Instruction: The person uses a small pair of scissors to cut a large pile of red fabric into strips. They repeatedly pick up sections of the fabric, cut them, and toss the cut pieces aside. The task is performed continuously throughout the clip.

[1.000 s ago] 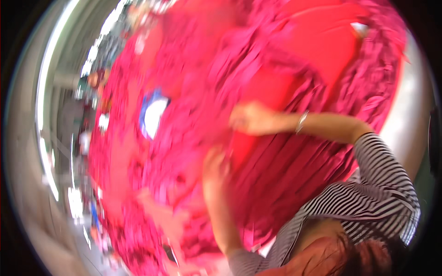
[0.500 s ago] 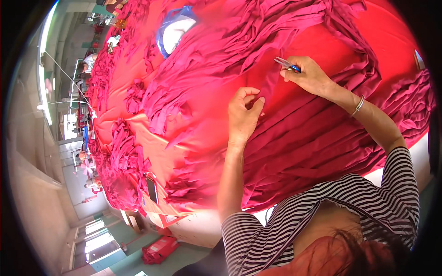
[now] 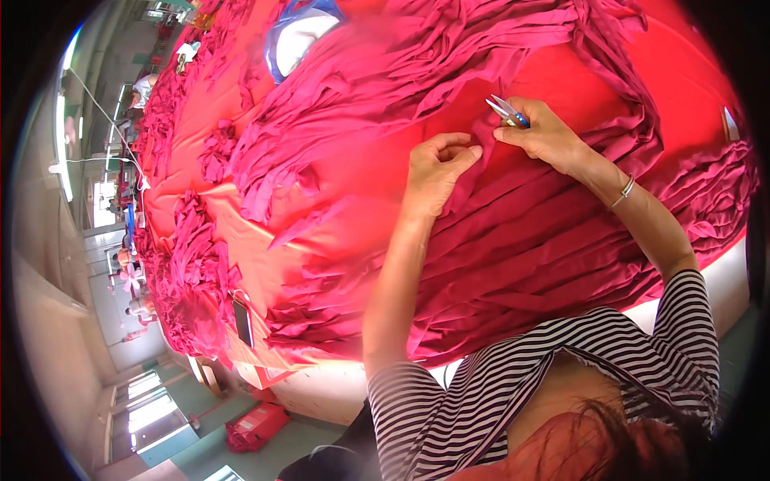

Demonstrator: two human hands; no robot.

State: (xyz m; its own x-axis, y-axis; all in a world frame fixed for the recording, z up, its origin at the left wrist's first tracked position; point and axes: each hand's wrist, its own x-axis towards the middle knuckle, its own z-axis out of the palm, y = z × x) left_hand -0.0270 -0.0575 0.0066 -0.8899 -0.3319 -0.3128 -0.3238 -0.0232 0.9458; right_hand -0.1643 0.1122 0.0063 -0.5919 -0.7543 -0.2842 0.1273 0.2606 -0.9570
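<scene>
A crimson fabric strip (image 3: 484, 128) runs between my two hands over the red-covered table. Its edge is pinched between the thumb and fingers of my left hand (image 3: 435, 175). My right hand (image 3: 547, 138), just to the right, is closed around small thread snips (image 3: 504, 111) with silver blades and a blue part. The blades stick out past the fingers toward the upper left. The right thumb and fingertips lie close to the strip; whether they grip it too, I cannot tell. Long crimson strips (image 3: 521, 240) lie in folds under my forearms, and more strips (image 3: 385, 80) are heaped beyond my hands.
Bright red cloth (image 3: 361, 172) covers the table. A dark phone (image 3: 243, 323) lies near its left front edge. At the far side sits a blue-rimmed white bundle (image 3: 298, 44). A red bag (image 3: 257, 426) rests on the floor. People (image 3: 144, 90) are visible far left.
My left hand has moved up and right, closer to the right hand, still pinching the strip. The snips have turned a little in my right hand. The whole view has shifted slightly.
</scene>
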